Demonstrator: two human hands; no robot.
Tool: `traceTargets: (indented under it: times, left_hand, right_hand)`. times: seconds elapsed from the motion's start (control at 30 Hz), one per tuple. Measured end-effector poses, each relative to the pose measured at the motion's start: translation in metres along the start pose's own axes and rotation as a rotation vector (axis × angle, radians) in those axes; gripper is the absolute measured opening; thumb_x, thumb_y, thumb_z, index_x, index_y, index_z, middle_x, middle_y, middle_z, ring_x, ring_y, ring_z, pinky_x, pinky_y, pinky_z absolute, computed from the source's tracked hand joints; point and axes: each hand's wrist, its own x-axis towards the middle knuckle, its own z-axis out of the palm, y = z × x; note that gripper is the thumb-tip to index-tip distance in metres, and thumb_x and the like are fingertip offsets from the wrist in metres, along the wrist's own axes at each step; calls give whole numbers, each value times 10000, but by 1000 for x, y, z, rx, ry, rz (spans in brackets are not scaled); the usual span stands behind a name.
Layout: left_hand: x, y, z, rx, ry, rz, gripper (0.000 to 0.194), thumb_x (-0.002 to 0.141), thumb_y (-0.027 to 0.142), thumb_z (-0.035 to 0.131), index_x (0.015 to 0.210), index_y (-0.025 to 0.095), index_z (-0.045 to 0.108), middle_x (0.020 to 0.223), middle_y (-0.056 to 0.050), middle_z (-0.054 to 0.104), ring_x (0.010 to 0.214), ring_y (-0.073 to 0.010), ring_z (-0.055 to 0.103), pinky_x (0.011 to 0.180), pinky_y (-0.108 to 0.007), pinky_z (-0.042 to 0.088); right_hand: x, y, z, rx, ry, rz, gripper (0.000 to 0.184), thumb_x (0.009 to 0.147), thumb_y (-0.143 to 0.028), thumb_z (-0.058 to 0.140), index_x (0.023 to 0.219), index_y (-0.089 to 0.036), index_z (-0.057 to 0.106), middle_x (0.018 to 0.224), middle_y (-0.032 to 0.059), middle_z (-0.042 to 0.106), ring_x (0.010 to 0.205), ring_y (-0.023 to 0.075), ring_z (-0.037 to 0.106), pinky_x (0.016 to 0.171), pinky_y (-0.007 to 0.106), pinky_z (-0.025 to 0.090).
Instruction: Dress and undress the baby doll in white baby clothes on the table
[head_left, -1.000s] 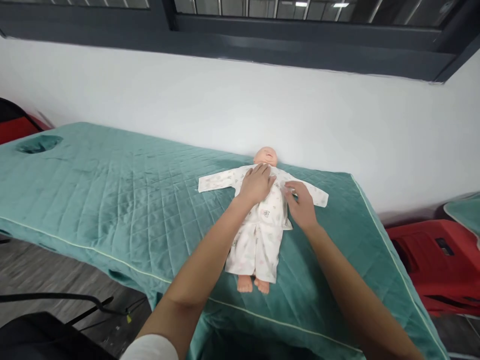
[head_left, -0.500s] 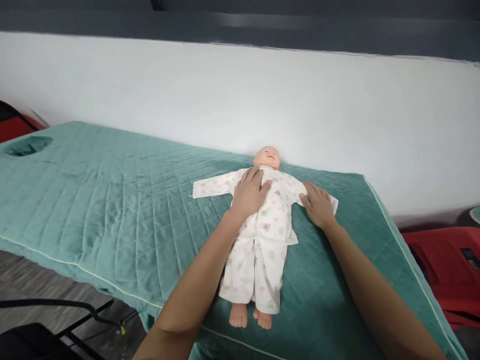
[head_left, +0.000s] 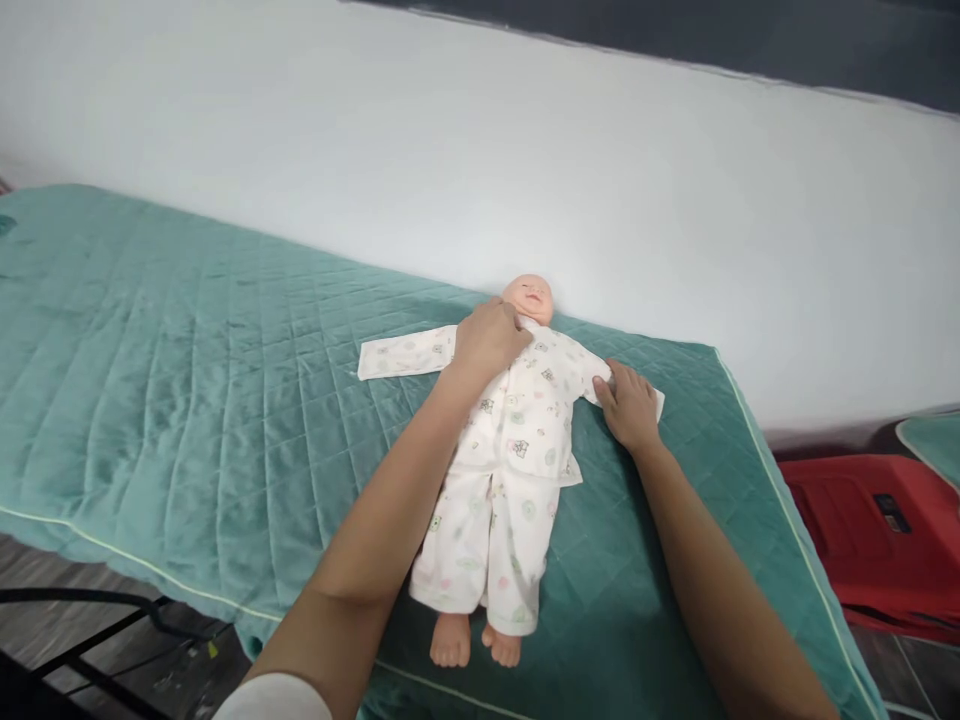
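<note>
A baby doll [head_left: 529,300] lies on its back on the green quilted bed cover [head_left: 225,400], head toward the wall. It wears a white printed pajama top [head_left: 517,410] and matching pajama pants [head_left: 480,540], with its bare feet showing. My left hand [head_left: 489,340] is at the top's collar and shoulder, fingers bent and closed on the cloth; their tips are partly hidden. My right hand [head_left: 630,402] lies over the sleeve on the right, thumb apart from the fingers. The other sleeve [head_left: 405,354] stretches out flat to the left.
A white wall [head_left: 450,150] runs along the bed's far side. At the right, a red plastic object [head_left: 877,540] sits below the bed's edge. Black metal tubing [head_left: 82,650] stands on the floor at lower left.
My left hand has slid up from the doll's chest to the collar, and its fingers have bent. My right hand stays on the sleeve. The view has shifted down and tilted.
</note>
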Motion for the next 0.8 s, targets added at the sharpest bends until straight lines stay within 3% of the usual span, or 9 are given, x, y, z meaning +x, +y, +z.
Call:
traceTargets:
  times: [0.13,0.23,0.33,0.47,0.63,0.8]
  left_hand:
    - [-2,-5,5,-35,73,68,61,837,180,536,807,204,584,964,-77,638,913,-234,600,816,-364,498]
    - [-5,-9,5,-98,62,96,113,896,207,482,819,209,565,977,-66,632,943,-224,591,841,-362,493]
    - [-10,-12,3,-152,72,146,157,943,241,436,877,209,574,1020,-65,638,1041,-226,570,924,-369,472]
    - [-30,-20,-2,-190,189,219,142,951,240,451,993,199,581,1113,-70,640,1135,-211,546,1039,-362,421]
    - [-98,-50,-4,-264,355,104,198,975,250,405,1074,206,570,1194,-84,624,1174,-178,551,1054,-341,439]
    - [-181,-78,-8,-278,262,11,238,915,185,447,1114,198,577,1146,-83,626,1116,-194,582,992,-367,489]
  right_hand:
    - [1,1,1,11,10,-2,512,991,-509,378,1350,-182,539,1300,152,626,1172,310,568,1037,519,394]
    - [2,0,2,18,11,3,509,987,-502,386,1338,-173,549,1287,155,632,1174,313,566,1045,514,388]
    - [1,-1,1,30,14,6,511,981,-503,390,1336,-171,547,1306,158,623,1193,318,555,1057,519,377]
    - [-6,-3,-3,55,38,31,518,974,-491,390,1357,-169,522,1354,165,592,1250,323,516,1091,549,334]
    - [-29,-7,-11,72,98,100,514,961,-468,416,1367,-168,511,1417,184,538,1323,338,460,1105,593,310]
    - [-82,-35,-28,238,134,63,538,963,-463,446,1385,-133,494,1446,211,495,1375,324,419,1131,566,337]
